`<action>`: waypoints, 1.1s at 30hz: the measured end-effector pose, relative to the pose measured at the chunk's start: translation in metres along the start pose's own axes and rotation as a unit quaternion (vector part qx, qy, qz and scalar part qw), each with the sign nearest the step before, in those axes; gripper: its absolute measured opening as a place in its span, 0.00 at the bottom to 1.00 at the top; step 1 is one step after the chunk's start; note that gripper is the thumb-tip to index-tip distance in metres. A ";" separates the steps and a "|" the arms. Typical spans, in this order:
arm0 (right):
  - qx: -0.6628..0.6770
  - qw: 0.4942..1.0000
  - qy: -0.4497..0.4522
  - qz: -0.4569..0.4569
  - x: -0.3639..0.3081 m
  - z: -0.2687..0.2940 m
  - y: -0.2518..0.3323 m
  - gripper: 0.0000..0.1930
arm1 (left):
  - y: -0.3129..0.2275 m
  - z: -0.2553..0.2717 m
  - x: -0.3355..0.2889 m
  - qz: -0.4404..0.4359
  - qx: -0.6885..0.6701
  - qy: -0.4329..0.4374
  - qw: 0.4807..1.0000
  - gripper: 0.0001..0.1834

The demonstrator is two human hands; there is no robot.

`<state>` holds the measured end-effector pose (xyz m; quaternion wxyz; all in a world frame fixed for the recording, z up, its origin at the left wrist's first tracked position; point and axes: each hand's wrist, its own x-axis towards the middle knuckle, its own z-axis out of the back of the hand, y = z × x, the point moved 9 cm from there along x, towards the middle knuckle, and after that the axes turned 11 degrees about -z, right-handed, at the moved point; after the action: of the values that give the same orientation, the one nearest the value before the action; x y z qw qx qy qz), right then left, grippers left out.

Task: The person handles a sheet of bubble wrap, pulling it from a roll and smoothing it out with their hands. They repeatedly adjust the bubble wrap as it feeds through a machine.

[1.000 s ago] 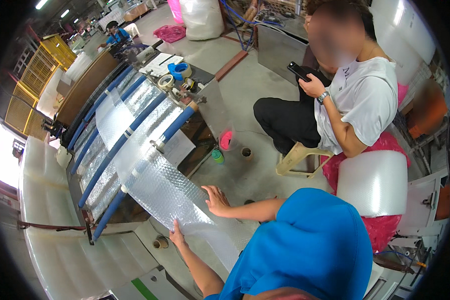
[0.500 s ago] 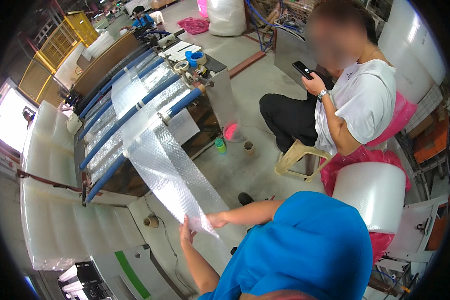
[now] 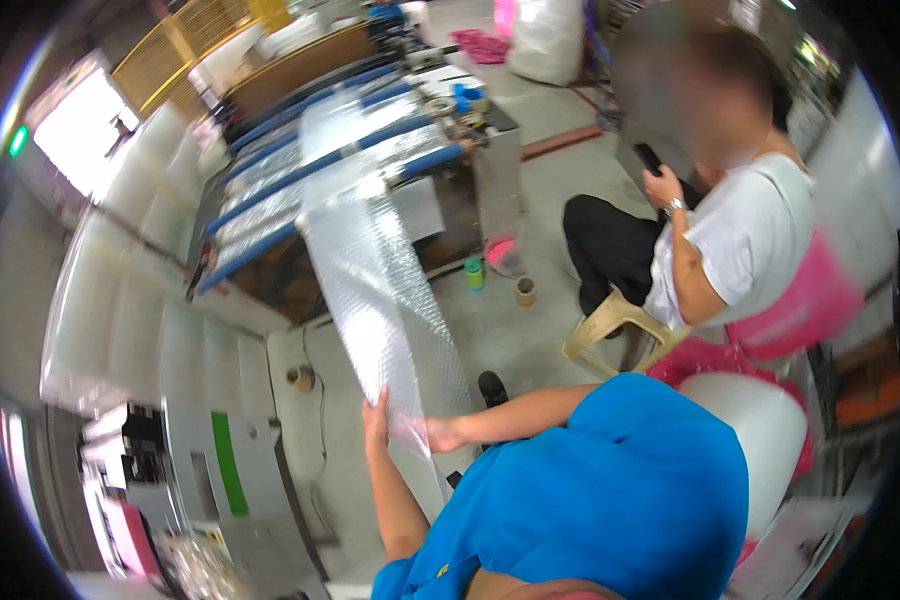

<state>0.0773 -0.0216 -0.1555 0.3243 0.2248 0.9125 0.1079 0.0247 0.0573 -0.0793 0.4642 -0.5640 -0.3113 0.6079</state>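
Observation:
A long clear bubble wrap sheet (image 3: 375, 290) runs down from the rollers of a machine toward me, with a fold along its length. My left hand (image 3: 376, 420) grips its near left edge, fingers behind the film and thumb in front. My right hand (image 3: 442, 434) is closed on the right edge of the same sheet, partly seen through the film. Below both hands, the loose end of the sheet tapers down toward my blue shirt (image 3: 590, 490).
Blue rollers (image 3: 260, 255) span the machine ahead. On the right, a seated person (image 3: 730, 230) holds a phone on a beige stool (image 3: 625, 335). A green container (image 3: 473, 272) and a cardboard core (image 3: 525, 291) stand on the floor. A grey cabinet (image 3: 255, 460) is at left.
My view has swung left, so the machine and the seated person appear farther right. Both hands keep their hold on the bubble wrap sheet, which now hangs more steeply in the picture.

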 end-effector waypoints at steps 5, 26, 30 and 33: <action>-0.435 0.793 -0.400 0.148 -0.108 0.082 0.078 0.11 | -0.008 0.023 -0.012 -0.095 0.103 -0.051 0.989 0.42; -0.212 0.915 -0.309 0.151 -0.098 0.104 0.121 0.12 | 0.048 0.044 0.005 -0.012 0.265 -0.175 0.948 0.29; -0.227 0.917 -0.320 0.068 -0.095 0.117 0.109 0.13 | 0.085 0.035 0.020 0.073 0.295 -0.122 0.945 0.31; -0.212 0.919 -0.316 0.099 -0.083 0.136 0.144 0.13 | 0.069 0.021 0.042 0.105 0.279 -0.107 0.948 0.32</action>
<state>0.2701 0.0712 -0.1651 0.6236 0.2625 0.6912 0.2538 -0.0075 0.0729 -0.1544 0.5006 -0.3728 -0.1158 0.7727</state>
